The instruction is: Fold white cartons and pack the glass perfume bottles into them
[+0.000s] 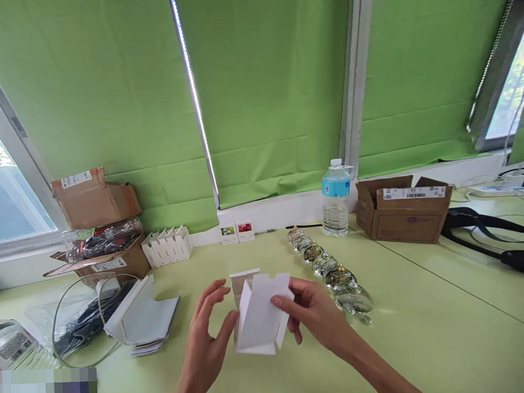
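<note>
My right hand (317, 309) grips a partly unfolded white carton (268, 311) by its right side, thumb on the front panel and fingers behind. The carton's flaps stand out at the top and bottom. At its left edge is my left hand (210, 324), fingers spread and curved, with the thumb tip at or against the cardboard. Just beyond my right hand runs a slanting row of shiny glass ornaments (328, 268), partly hidden by the hand. Left of my hands lies a stack of folded white cardboard (157, 320).
Small white boxes (167, 248) stand along the back left, near two picture cards (237, 232). Brown cartons (96, 205) are piled at the left, above a bagged black cable (90, 317). A water bottle (335, 199), an open brown box (404, 211) and black straps (482, 234) occupy the right.
</note>
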Demonstrator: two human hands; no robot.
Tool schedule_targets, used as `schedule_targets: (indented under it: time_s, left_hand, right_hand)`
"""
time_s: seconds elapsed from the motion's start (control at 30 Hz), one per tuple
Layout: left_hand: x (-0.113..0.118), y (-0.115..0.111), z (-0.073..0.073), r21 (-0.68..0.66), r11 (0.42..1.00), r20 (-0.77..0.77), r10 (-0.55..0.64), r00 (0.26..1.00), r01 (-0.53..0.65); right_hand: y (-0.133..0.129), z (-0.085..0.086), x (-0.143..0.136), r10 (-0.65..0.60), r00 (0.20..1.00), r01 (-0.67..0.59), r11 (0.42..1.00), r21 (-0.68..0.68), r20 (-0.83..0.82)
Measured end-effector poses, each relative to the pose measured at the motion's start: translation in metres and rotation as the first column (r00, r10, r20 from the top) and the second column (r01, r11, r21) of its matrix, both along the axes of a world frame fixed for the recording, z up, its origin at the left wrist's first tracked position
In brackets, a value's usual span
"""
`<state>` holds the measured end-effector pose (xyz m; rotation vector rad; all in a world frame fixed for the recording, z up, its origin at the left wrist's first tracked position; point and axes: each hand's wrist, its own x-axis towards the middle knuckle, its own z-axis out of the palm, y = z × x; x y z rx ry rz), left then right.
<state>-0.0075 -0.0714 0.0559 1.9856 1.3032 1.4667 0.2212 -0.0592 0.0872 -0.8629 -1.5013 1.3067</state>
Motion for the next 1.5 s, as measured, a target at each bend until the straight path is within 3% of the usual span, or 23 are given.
schedule_targets:
  time_s: [0.07,0.17,0.33,0.43,0.53,0.67,0.83,0.97,1.13,1.3,1.5]
  left_hand:
    - [0.002,0.009,0.011,0.023,0.999,-0.11,0.034,0.993,-0.032]
    - [0.007,0.023,0.018,-0.023,1.0,-0.144,-0.002,0.99,-0.001]
    - [0.013,0.038,0.006,-0.19,0.97,0.065,-0.144,0.987,0.154]
    - [0.016,0.036,0.0,-0.153,0.974,0.155,-0.14,0.978,0.164]
    - [0.02,0.029,0.002,-0.099,0.98,0.141,-0.155,0.978,0.17]
    - [0.023,0.02,0.008,-0.162,0.96,0.097,-0.215,0.972,0.228]
    - [0.023,0.014,0.01,-0.28,0.905,0.169,-0.283,0.944,0.321]
    - [0.023,0.012,0.009,-0.288,0.881,0.221,-0.319,0.921,0.375]
    - [0.023,0.012,0.01,-0.281,0.885,0.214,-0.319,0.923,0.371]
    - [0.024,0.013,0.005,-0.224,0.929,0.181,-0.258,0.949,0.295]
    - [0.019,0.012,-0.002,-0.172,0.961,0.005,-0.218,0.976,0.215]
  right_hand:
    - [0.006,0.004,0.009,-0.095,0.994,0.096,0.995,0.024,-0.047]
    - [0.014,0.006,0.018,-0.202,0.974,0.206,0.978,0.029,-0.106]
    - [0.018,0.005,0.02,-0.22,0.965,0.226,0.974,0.026,-0.141]
    - [0.018,0.004,0.019,-0.213,0.965,0.221,0.974,0.038,-0.153]
    - [0.017,0.003,0.018,-0.212,0.961,0.225,0.973,0.056,-0.177]
    - [0.015,0.004,0.018,-0.208,0.962,0.221,0.973,0.058,-0.179]
    - [0.017,0.003,0.015,-0.206,0.962,0.225,0.969,0.097,-0.179]
    - [0.021,-0.003,0.014,-0.232,0.961,0.253,0.957,0.14,-0.149]
    - [0.023,-0.008,0.018,-0.27,0.962,0.269,0.939,0.214,-0.028]
    - [0.02,0.001,0.024,-0.256,0.958,0.213,0.937,0.278,0.128]
    - [0.023,0.004,0.028,-0.271,0.94,0.199,0.929,0.311,0.208]
